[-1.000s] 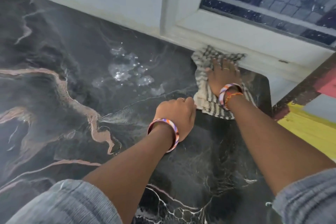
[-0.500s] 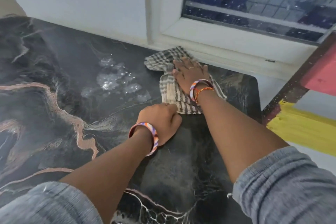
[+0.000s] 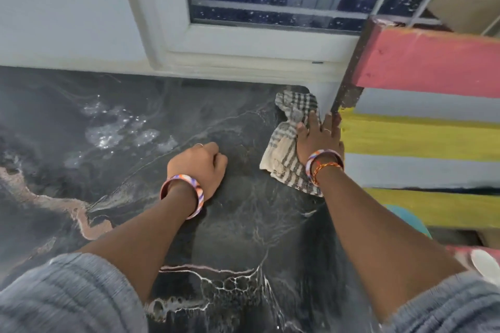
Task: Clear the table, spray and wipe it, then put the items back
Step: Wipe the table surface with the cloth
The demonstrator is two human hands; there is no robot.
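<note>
Table: a black marble-patterned tabletop (image 3: 238, 224) with pink and white veins runs under both my arms, up to the white wall.
Cloth: a crumpled cream-and-grey checked cotton cloth (image 3: 286, 149) lies at the table's far right corner, just beside the table's right edge, one end bunched toward the wall.
Right hand: my right hand (image 3: 319, 138) lies flat on the checked cloth, fingers straight and a little spread, pressing it to the marble; the outer fingers reach past the cloth toward the table's edge.
Left hand: my left hand (image 3: 198, 165) rests on the bare marble, near the cloth but apart from it, fingers curled into a loose fist; nothing shows in it.
Wrists: a striped orange, purple and white bangle (image 3: 184, 192) sits on my left wrist; a similar bangle with an orange thread band (image 3: 323, 163) sits on my right.
Sleeves: grey knit sleeves (image 3: 67, 295) are pushed up both forearms.
Wet patch: a glistening pool of droplets and foam (image 3: 116, 132) lies on the marble to the left of my left hand, well apart from the cloth.
Beyond the table: a white-framed window (image 3: 243, 43) stands over the far edge; a bench of pink, grey and yellow painted wooden slats (image 3: 422, 138) stands just beside the table's right edge.
</note>
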